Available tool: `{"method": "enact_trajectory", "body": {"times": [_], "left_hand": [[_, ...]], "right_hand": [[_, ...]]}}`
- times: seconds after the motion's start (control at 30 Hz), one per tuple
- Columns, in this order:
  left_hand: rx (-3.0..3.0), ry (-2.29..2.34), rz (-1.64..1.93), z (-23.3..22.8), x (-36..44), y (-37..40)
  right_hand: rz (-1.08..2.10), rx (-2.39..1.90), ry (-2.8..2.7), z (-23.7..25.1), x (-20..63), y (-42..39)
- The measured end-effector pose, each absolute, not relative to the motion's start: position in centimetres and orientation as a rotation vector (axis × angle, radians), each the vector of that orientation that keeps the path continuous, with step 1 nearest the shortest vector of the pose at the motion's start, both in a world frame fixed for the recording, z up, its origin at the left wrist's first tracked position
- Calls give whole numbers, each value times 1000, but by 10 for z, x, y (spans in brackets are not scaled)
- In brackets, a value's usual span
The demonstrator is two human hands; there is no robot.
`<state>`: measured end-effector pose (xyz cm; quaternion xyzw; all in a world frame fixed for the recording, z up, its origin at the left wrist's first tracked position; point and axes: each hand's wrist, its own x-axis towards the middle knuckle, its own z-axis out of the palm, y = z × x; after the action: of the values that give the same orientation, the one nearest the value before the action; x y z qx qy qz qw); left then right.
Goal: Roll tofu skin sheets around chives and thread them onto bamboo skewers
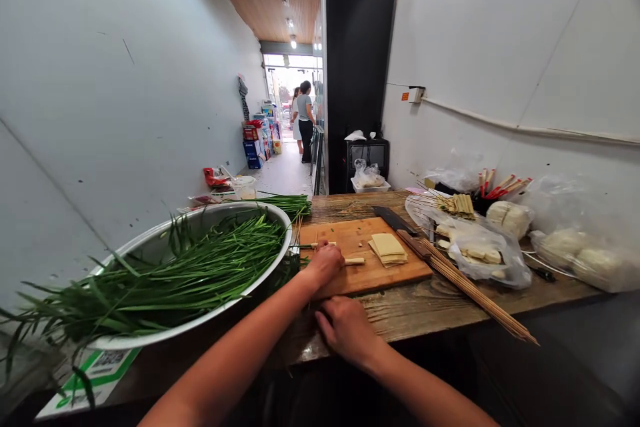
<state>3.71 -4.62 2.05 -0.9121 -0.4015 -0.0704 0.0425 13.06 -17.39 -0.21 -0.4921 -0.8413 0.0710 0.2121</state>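
Observation:
On the wooden cutting board [345, 283], my left hand [326, 265] is closed over a rolled tofu sheet [355, 261], whose end sticks out to the right of the fingers. Another pale roll [320, 245] lies just beyond that hand. My right hand [347, 327] is at the board's near edge with its fingers curled in; whatever they may hold is hidden. A small stack of square tofu sheets [388, 249] rests on the board's right part. Beside it lies a cleaver [395, 219], its handle [414, 244] over the board's right edge, next to a bundle of bamboo skewers [475, 290].
A big metal basin [287, 240] heaped with green chives [200, 273] takes up the left. Rightward are plastic bags of tofu pieces [480, 253], finished skewers [455, 205] and red-tipped sticks [500, 185]. Two people [304, 120] stand far off near the doorway.

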Motion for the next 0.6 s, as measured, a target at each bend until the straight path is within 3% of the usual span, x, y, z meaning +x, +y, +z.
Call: {"method": "enact_trajectory", "body": {"times": [0.17, 0.3, 0.6], "left_hand": [[-2765, -1243, -122, 29, 42, -44], [-2760, -1236, -52, 37, 45, -45], [-2729, -1230, 117, 49, 61, -33]], "right_hand": [[392, -1773, -2156, 3, 92, -157], [606, -1721, -2043, 9, 90, -162], [1710, -1335, -1519, 6, 124, -202]]}}
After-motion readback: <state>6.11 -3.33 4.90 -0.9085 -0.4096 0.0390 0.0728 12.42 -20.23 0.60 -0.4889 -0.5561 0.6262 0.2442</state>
